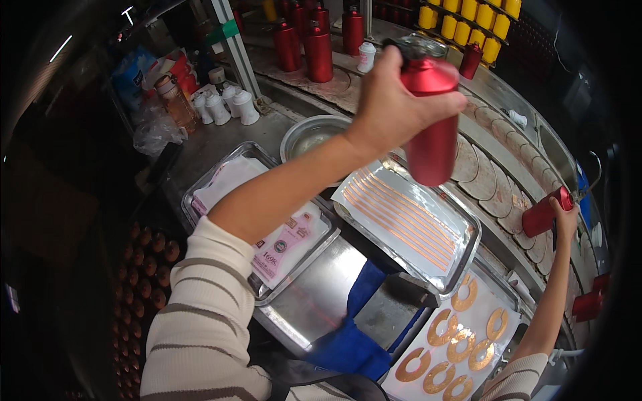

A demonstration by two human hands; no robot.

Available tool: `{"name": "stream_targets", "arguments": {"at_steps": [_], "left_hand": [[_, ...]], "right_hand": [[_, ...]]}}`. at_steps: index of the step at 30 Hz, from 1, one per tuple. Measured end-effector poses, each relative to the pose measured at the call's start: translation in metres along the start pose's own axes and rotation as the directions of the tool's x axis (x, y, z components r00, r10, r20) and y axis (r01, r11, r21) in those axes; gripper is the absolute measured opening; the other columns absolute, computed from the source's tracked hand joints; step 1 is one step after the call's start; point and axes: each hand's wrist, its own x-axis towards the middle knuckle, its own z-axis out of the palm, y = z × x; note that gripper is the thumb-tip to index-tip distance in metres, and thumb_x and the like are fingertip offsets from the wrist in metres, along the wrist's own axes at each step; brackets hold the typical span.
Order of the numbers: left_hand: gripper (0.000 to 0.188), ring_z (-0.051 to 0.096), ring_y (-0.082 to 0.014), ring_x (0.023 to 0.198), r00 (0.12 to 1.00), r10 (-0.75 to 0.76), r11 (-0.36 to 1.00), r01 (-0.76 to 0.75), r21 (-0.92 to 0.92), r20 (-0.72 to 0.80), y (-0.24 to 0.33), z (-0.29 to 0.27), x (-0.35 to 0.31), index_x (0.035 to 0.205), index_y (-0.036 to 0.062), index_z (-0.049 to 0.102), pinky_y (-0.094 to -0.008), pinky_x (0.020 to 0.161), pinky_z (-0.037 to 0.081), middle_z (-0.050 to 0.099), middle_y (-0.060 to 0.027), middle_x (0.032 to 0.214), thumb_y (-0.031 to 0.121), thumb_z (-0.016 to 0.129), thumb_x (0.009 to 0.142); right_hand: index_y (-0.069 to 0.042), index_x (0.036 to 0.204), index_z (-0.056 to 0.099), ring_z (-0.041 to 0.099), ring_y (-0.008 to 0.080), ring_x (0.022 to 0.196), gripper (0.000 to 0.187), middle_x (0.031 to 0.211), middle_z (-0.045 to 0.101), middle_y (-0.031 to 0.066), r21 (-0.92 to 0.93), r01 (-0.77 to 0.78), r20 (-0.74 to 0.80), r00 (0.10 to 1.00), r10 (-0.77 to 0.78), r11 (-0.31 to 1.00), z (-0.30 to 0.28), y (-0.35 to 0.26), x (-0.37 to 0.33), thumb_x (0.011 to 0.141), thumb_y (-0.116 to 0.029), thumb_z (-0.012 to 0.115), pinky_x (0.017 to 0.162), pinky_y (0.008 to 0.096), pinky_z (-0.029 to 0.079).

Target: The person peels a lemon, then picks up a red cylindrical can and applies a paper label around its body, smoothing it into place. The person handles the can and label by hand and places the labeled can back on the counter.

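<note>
Raised over the conveyor's near edge, my left hand (394, 110) grips a shiny red metal bottle (433, 144) near its shoulder. The bottle stands roughly upright, its top slightly blurred. Far to the right, my right hand (565, 217) has its fingers around another red bottle (538, 217), which is tilted over the conveyor discs. Below the left bottle, a metal tray (476, 234) holds a white sheet with long copper-coloured strips (401, 214). Nearer me, a white sheet (428, 334) carries several gold C-shaped pieces (461, 344).
A curved conveyor of round plates (495, 180) runs along the far side, with red bottles (319, 53) standing at its left. Pink printed sheets lie in a tray (328, 234) beside a metal bowl (294, 144). White pots (245, 107) stand at the left; yellow containers (468, 10) are racked behind.
</note>
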Motion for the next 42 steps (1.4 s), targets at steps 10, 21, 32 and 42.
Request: {"name": "stream_targets", "arguments": {"at_steps": [10, 21, 32, 42], "left_hand": [[0.061, 0.066, -0.0307, 0.088, 0.907, 0.242, 0.493, 0.191, 0.849, -0.344, -0.047, -0.320, -0.033, 0.099, 0.0006, 0.060, -0.0407, 0.081, 0.052, 0.068, -0.0157, 0.097, 0.042, 0.089, 0.064], [0.086, 0.060, -0.0400, 0.112, 0.886, -0.063, 0.377, 0.448, 0.811, -0.460, -0.115, -0.420, -0.058, 0.111, -0.0034, 0.060, -0.0437, 0.098, 0.045, 0.062, -0.0263, 0.119, 0.061, 0.084, 0.059], [0.073, 0.059, -0.0232, 0.114, 0.952, -0.109, 0.784, 0.260, 0.563, -0.287, -0.070, -0.404, -0.080, 0.118, -0.0093, 0.053, -0.0337, 0.097, 0.047, 0.061, -0.0190, 0.122, 0.032, 0.090, 0.071], [0.101, 0.039, -0.0255, 0.139, 0.782, -0.356, 0.920, 0.388, 0.046, 0.511, 0.091, -0.160, -0.244, 0.147, 0.0025, 0.031, -0.0401, 0.117, 0.028, 0.040, -0.0139, 0.147, 0.010, 0.089, 0.064]], "right_hand": [[-0.001, 0.133, 0.056, 0.059, 0.0200, 0.113, 0.068, 0.125, 0.061, 0.0119, 0.288, 0.155, -0.060, 0.988, -0.144, 0.945, -0.125, 0.010, -0.068, 0.081, -0.038, 0.079, 0.101, 0.0319, 0.042], [0.006, 0.137, 0.042, 0.060, 0.0247, 0.104, 0.103, 0.116, 0.059, 0.0158, 0.635, -0.095, 0.377, 0.904, -0.201, 0.767, -0.186, -0.244, -0.354, 0.057, -0.038, 0.090, 0.090, 0.0355, 0.050], [-0.003, 0.133, 0.043, 0.066, 0.0359, 0.105, 0.095, 0.116, 0.064, 0.0191, 0.445, 0.268, 0.505, 0.713, -0.486, 0.855, -0.085, -0.323, -0.456, 0.057, -0.034, 0.092, 0.089, 0.0409, 0.052], [-0.005, 0.148, 0.031, 0.064, 0.0342, 0.106, 0.121, 0.129, 0.059, 0.0219, 0.534, 0.354, 0.420, 0.677, -0.604, 0.768, -0.092, -0.304, -0.457, 0.054, -0.047, 0.094, 0.088, 0.0405, 0.051]]}}
